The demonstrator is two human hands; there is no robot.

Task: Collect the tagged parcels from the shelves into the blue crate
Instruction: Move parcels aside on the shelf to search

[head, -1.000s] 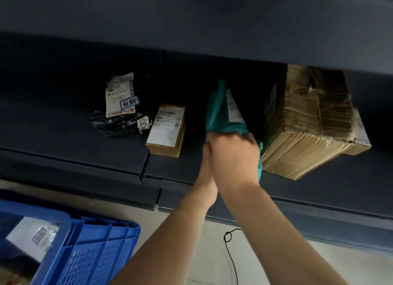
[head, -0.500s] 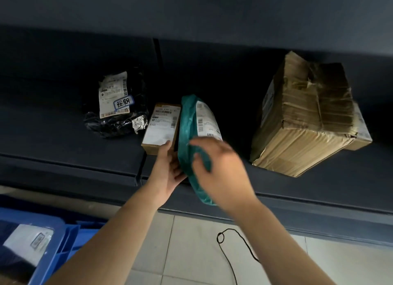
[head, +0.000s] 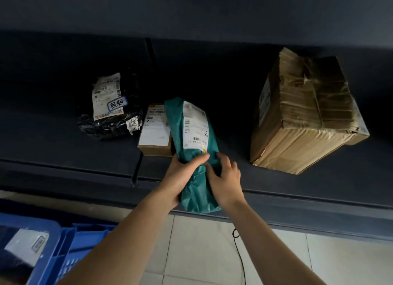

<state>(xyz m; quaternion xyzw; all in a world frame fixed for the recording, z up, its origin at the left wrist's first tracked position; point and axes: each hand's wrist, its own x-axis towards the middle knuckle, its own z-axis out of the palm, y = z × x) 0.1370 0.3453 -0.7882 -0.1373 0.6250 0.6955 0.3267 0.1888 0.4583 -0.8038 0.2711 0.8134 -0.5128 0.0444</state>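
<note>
A teal plastic parcel [head: 192, 148] with a white shipping label lies lengthwise across the front edge of the dark shelf [head: 70, 157]. My left hand [head: 180, 176] grips its left side, thumb over the top. My right hand [head: 225, 180] rests against its right side with fingers spread. A small cardboard box [head: 154, 133] with a label sits just left of it. Further left lies a black bag parcel [head: 110, 114] with a white label and a blue-edged tag. The blue crate [head: 63, 255] stands on the floor at the lower left, holding a white-labelled parcel [head: 25, 246].
A large taped cardboard box [head: 306, 116] sits on the shelf to the right. An upper shelf [head: 191, 12] overhangs. Pale floor tiles [head: 202, 252] lie below, with a thin black cable [head: 239, 248] running across them.
The teal parcel turned from standing on edge to lying label-up and came forward over the shelf's edge. My left hand moved onto its left side; my right hand shifted to its right.
</note>
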